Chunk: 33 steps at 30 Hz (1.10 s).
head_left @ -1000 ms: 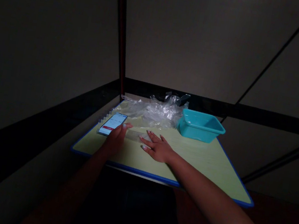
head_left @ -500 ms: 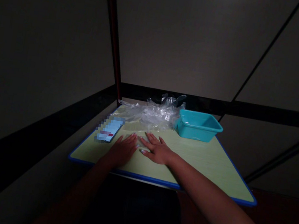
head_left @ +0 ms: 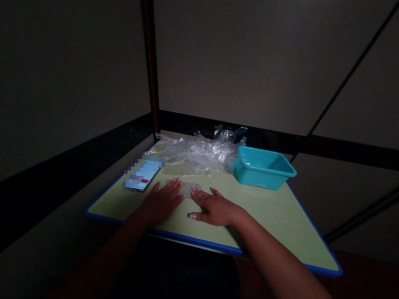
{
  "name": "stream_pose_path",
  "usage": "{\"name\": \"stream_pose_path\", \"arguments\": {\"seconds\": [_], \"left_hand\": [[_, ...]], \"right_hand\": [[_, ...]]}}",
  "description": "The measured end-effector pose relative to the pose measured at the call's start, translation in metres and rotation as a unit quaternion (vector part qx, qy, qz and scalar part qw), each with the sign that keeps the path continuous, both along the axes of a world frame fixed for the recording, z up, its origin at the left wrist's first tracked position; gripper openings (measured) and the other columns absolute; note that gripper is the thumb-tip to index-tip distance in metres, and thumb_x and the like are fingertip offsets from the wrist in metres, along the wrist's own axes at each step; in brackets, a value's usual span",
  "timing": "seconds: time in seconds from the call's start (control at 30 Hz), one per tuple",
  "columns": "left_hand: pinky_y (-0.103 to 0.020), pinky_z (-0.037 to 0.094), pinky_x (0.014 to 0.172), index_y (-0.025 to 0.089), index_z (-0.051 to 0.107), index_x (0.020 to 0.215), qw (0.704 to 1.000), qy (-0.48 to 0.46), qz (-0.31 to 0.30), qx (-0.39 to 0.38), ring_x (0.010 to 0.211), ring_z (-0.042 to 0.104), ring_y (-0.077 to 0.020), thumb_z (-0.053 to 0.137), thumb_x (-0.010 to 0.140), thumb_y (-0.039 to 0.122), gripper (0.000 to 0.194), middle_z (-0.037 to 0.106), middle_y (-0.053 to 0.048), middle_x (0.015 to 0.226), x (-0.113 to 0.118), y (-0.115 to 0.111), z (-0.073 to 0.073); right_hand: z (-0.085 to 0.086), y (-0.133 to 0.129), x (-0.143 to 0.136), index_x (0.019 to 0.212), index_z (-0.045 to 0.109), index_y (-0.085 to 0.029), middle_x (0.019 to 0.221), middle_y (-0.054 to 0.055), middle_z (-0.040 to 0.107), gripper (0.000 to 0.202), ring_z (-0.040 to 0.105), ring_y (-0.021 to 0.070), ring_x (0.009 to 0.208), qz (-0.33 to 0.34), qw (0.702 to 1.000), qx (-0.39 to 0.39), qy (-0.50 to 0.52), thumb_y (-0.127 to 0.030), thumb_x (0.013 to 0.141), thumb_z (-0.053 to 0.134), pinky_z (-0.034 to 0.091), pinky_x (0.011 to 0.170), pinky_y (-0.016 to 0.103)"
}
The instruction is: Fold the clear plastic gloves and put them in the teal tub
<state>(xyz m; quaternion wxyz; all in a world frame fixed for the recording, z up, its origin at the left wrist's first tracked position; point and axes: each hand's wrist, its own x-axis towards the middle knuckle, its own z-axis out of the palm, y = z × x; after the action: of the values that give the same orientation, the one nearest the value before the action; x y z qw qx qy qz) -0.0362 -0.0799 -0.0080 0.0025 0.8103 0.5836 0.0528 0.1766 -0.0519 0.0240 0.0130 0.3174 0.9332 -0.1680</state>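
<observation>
Between my hands, a small piece of clear plastic lies flat on the pale green table. My left hand rests palm down with its fingers spread, the fingertips at the left end of the plastic. At the right end, the fingertips of my right hand touch the plastic, with the thumb stretched out toward the left. Neither hand is closed around anything. Behind them lies a crumpled heap of clear plastic.
A turquoise basket stands at the back right, beside the plastic heap. On the left lies a phone with a lit screen. Blue edging runs round the table, and dark walls rise behind and to the left.
My right hand has shifted slightly right and toward me, its fingers closer together, so more of the small plastic piece shows. My left hand has barely moved.
</observation>
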Motion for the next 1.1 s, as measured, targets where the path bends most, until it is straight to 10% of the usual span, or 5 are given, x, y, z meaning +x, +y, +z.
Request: {"name": "stream_pose_path", "arguments": {"seconds": [0.63,0.9,1.1], "left_hand": [[-0.061,0.016,0.107,0.018,0.027,0.143,0.999,0.019,-0.009,-0.035,0.14,0.016,-0.0235,0.022,0.094,0.036,0.052,0.022,-0.011,0.15,0.02,0.008,0.001],[-0.052,0.017,0.11,0.018,0.029,0.142,0.997,-0.029,-0.019,-0.069,0.14,0.016,-0.0217,0.024,0.093,0.039,0.054,0.021,-0.01,0.151,0.025,0.058,0.021],[-0.053,0.008,0.111,0.02,0.024,0.144,0.992,-0.012,-0.107,-0.061,0.14,0.014,-0.0192,0.021,0.093,0.04,0.055,0.02,-0.007,0.151,0.026,0.073,0.009]], "right_hand": [[0.007,0.012,0.004,0.147,0.002,-0.017,0.153,0.008,0.002,0.079,0.001,0.0247,0.141,-0.037,0.996,-0.043,-0.072,-0.06,0.088,0.032,0.004,0.108,0.06],[0.017,0.029,0.029,0.147,0.007,-0.023,0.153,0.006,0.005,0.077,0.0,0.027,0.14,-0.035,0.99,-0.084,-0.107,-0.057,0.087,0.04,0.006,0.108,0.06],[0.009,0.038,0.032,0.146,0.018,-0.025,0.152,0.005,0.012,0.061,0.01,0.0239,0.14,-0.065,0.997,-0.037,0.004,-0.045,0.092,0.036,0.013,0.109,0.055]]}}
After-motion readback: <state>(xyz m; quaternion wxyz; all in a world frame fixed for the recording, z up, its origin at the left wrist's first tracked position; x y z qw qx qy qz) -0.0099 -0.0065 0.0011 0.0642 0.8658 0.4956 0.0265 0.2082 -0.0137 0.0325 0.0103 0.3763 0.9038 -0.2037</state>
